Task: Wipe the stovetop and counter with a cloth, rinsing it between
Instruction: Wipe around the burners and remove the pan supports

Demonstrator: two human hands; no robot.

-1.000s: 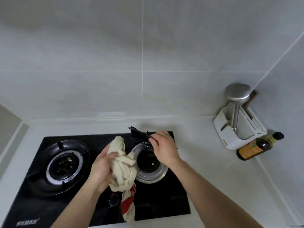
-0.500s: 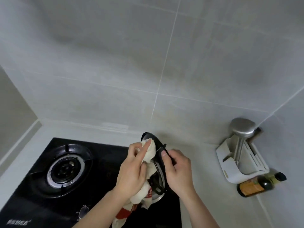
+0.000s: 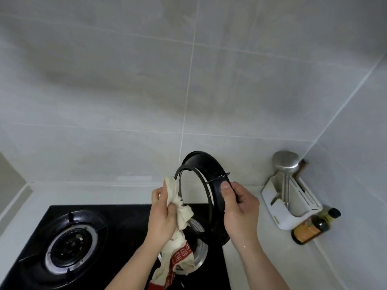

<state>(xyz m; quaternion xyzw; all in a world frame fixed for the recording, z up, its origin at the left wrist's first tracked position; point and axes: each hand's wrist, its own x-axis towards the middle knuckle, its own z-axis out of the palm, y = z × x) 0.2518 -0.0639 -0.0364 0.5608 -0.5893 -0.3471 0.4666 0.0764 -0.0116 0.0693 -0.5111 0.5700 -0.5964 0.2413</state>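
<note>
Right hand [image 3: 238, 208] raised, thumb clamping round black metal burner ring [image 3: 209, 191] tilted on edge above black glass stovetop [image 3: 125, 218]; left hand [image 3: 163, 214] clutching crumpled cream cloth [image 3: 178, 208] against its rim.

Your cloth [image 3: 180, 212] is soft, crumpled cream fabric with red print. The pan support [image 3: 215, 197] looks matt black metal; the stovetop [image 3: 129, 218] glossy black glass; the exposed burner ring [image 3: 202, 255] bright metal; wall tiles [image 3: 125, 80] smooth grey.
</note>
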